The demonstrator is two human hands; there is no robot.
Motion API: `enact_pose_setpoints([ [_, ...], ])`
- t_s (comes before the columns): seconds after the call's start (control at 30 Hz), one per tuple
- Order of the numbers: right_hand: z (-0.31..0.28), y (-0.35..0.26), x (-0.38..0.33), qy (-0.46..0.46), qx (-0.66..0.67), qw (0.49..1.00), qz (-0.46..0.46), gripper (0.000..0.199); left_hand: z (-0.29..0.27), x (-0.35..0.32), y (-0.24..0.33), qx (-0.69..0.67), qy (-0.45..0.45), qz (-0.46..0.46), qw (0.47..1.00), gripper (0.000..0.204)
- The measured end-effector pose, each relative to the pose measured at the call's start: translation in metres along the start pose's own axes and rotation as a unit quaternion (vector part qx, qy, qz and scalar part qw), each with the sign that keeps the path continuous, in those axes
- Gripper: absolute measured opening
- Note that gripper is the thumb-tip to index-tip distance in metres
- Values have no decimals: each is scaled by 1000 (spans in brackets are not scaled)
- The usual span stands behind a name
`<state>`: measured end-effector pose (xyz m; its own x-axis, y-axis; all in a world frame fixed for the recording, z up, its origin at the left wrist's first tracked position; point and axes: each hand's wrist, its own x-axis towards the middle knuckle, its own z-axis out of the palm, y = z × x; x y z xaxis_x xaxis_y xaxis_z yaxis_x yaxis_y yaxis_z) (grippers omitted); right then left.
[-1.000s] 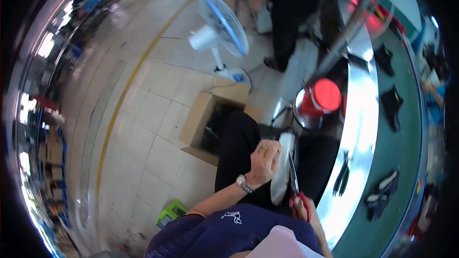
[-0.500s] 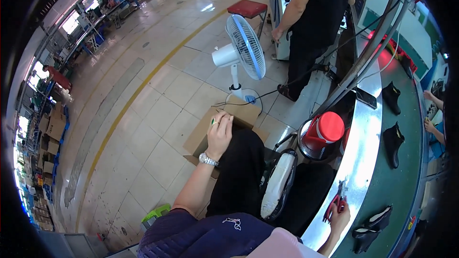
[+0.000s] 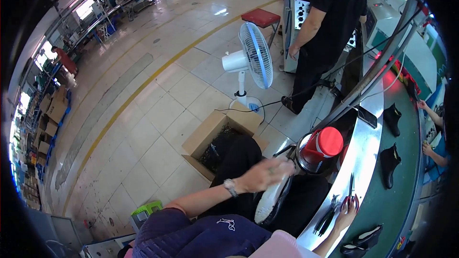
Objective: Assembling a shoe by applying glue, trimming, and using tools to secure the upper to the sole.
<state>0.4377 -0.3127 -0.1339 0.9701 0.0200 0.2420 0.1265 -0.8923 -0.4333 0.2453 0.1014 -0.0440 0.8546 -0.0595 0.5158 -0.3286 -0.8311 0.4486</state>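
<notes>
My left hand (image 3: pixel 265 174) is blurred in motion just above a white-soled shoe (image 3: pixel 269 201) that lies on my lap; a wristwatch sits on that wrist. Whether its fingers grip anything cannot be made out. My right hand (image 3: pixel 345 210) rests at the metal rim (image 3: pixel 368 148) of the conveyor table and holds red-handled scissors (image 3: pixel 351 195), blades pointing away from me. A metal pot with a red lid (image 3: pixel 322 148) stands just beyond my left hand.
An open cardboard box (image 3: pixel 210 138) of dark scraps sits on the floor by my knee, with a standing fan (image 3: pixel 253 55) behind it. A person in black (image 3: pixel 325 28) stands at a machine. Black shoe uppers (image 3: pixel 388 165) lie on the green belt (image 3: pixel 406 200); another person's hands (image 3: pixel 425 148) work at the right.
My left hand has come back from the cardboard box to above the shoe on my lap. My right hand with the scissors stays at the table rim.
</notes>
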Motion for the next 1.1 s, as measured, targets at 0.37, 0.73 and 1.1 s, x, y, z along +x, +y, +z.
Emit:
enact_pose_setpoints([
  [0.37, 1, -37, -90, -18, -64, 997, 30, 61, 85, 109, 18, -105, -256, -13, 961, 47],
  [0.73, -21, -50, -67, -165, 444, 830, 294, 34, 120, 131, -10, 48, -153, 63, 985, 18],
  [1.1, -106, -177, -1, -469, 391, 789, 66, 66, 70, 142, -11, -162, -270, -146, 938, 53],
])
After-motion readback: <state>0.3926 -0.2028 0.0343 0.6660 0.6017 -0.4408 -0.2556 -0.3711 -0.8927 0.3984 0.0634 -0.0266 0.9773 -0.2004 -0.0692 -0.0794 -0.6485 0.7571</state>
